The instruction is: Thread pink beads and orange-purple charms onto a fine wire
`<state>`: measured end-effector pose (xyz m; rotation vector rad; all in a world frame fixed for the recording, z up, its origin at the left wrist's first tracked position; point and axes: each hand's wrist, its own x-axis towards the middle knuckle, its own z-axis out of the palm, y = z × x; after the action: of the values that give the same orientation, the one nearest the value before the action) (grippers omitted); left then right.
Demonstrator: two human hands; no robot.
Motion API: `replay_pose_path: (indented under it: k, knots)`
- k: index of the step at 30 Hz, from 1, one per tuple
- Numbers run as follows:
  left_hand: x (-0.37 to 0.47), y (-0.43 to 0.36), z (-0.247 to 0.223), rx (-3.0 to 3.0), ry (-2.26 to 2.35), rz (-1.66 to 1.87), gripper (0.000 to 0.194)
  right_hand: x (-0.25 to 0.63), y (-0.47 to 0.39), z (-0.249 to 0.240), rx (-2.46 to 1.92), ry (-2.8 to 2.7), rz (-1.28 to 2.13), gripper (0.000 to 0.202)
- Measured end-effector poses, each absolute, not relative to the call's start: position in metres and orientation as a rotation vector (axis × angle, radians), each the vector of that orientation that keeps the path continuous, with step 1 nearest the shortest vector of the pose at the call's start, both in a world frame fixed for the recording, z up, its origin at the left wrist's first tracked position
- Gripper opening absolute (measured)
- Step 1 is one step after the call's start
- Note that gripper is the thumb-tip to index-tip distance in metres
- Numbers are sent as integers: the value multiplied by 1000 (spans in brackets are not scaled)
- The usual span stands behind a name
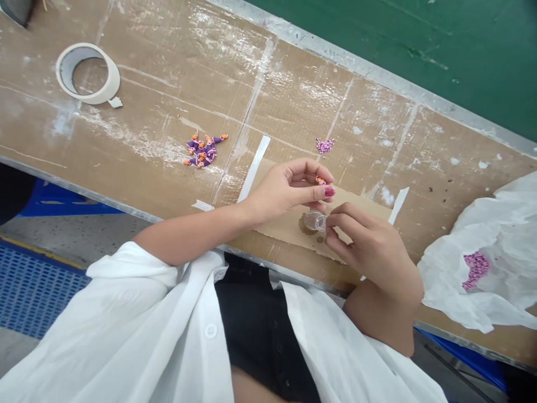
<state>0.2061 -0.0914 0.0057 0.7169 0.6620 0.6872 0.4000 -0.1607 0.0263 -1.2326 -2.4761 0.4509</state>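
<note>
Between the thumb and fingers of my left hand [300,184] is a small orange and pink figure [320,181], mostly hidden by the fingers. My right hand [363,232] is closed at the edge of a small clear plastic cup [312,220], with its fingertips pinched there. The cup sits just below my left hand, over a wet brown stain on a cardboard sheet [285,235]. Several small purple and orange figures [203,150] lie in a cluster to the left. Beyond my hands is a little heap of pink-purple beads [324,145].
White tape strips [254,168] run along the cardboard sheet's sides. A roll of masking tape [109,78] lies at the far left of the brown-covered table [168,117]. On the right, crumpled white paper [444,268] holds more pink-purple beads [476,270]. Dark specks lie near the paper.
</note>
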Motion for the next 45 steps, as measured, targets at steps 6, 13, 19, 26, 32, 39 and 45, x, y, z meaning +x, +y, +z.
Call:
replay_pose_path:
  k: [6,13,19,26,32,39,45]
  knots:
    - [207,-92,7,628,639,661,44,396,-161,34,-1246,-2180,480,17]
    - [209,-101,4,441,505,464,46,375,-167,18,-1215,-1642,186,16]
    - [209,-103,5,406,473,366,47,367,-169,16,-1195,-1711,139,18]
    - [210,-103,8,420,481,354,48,365,-170,21,-1247,-1798,113,17]
    - [209,-102,7,460,512,370,51,365,-174,23,-1275,-1860,46,26]
    - [207,-99,7,502,545,354,52,364,-174,24,-1243,-1922,68,31]
    - [206,-97,7,553,490,368,50,369,-170,18,-1195,-1894,85,27]
